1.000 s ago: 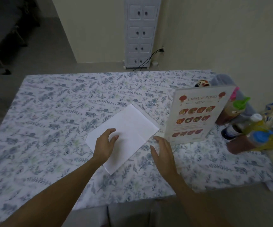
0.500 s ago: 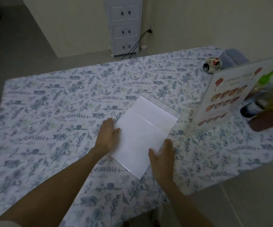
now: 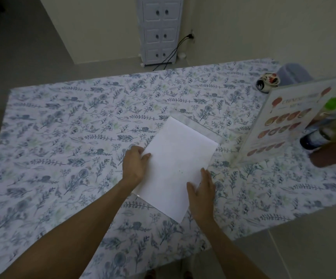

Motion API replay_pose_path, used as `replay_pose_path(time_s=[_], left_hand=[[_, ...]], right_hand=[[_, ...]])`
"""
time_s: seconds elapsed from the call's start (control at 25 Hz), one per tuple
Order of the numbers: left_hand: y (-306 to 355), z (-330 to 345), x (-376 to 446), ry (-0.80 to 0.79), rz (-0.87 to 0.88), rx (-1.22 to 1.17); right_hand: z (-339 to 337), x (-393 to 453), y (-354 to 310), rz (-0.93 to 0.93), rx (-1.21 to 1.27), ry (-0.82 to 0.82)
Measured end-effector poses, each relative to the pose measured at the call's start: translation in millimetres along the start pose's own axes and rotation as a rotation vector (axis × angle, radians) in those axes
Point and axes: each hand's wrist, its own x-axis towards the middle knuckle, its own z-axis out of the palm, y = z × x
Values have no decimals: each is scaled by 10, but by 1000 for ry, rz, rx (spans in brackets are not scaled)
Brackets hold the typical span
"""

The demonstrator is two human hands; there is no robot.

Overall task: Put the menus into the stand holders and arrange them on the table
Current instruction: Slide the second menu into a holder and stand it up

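Note:
A white menu sheet (image 3: 175, 164) lies blank side up on a clear stand holder (image 3: 201, 125), which lies flat on the floral tablecloth (image 3: 62, 137). The holder's clear rim shows past the sheet's far edge. My left hand (image 3: 135, 166) grips the sheet's left edge, thumb on top. My right hand (image 3: 201, 190) lies flat against the sheet's lower right edge. A second menu (image 3: 284, 121), printed with food pictures, stands upright in its holder at the right.
Sauce bottles (image 3: 328, 133) crowd behind the standing menu at the right edge. A small painted pot (image 3: 268, 84) and a grey-blue container (image 3: 294, 74) sit at the far right corner. A white drawer cabinet (image 3: 160, 31) stands against the wall beyond the table.
My left hand has slid from the top of the sheet to its left edge. My right hand has come onto the sheet's lower right edge. The view has shifted left and down.

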Motion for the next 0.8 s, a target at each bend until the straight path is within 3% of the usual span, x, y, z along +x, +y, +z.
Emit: replay_pose_path(time_s=[0.2,0.4,0.52,0.64,0.72,0.8], left_hand=[[-155,-203,-148,63,-53,-112],[-241,-427,-132,-84,-122,-114],[-156,-560,-124,-177,-260,-269],[-43,-723,-163,-274,-331,-410],[-16,-825,-206,-277,-269,-464],[-24,-897,-260,-213,-119,-521]], right_hand=[[-218,201,-11,-73,-44,-157],[-532,378,143,-328,-223,-400],[-602,462,151,-473,-222,-380],[-762,422,-142,-414,-174,-413],[-826,413,-321,-427,-106,-398],[-827,408,-498,-541,-48,-262]])
